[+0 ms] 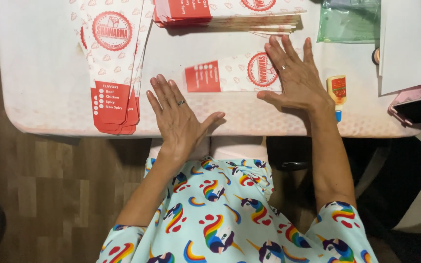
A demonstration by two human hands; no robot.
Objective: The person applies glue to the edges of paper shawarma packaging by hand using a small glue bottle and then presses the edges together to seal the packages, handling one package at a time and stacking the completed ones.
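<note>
Two stacks of flat red-and-white printed paper sleeves run past the top edge, one at the left (pixel 114 58), one at the centre (pixel 220 12). Right hand (pixel 293 75), fingers spread, presses flat on a single red-and-white paper sleeve (pixel 225 75), covering its right end. Left hand (pixel 179 119) lies open on the pale textured table (pixel 45 73), gripping nothing. Beside the right wrist lies a small yellow glue bottle (pixel 337 92).

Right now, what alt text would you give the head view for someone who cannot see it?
A right hand presses a red-and-white paper sleeve flat on a white table, the left hand flat beside it. Sleeve stacks lie left and above; a glue bottle lies right.
</note>
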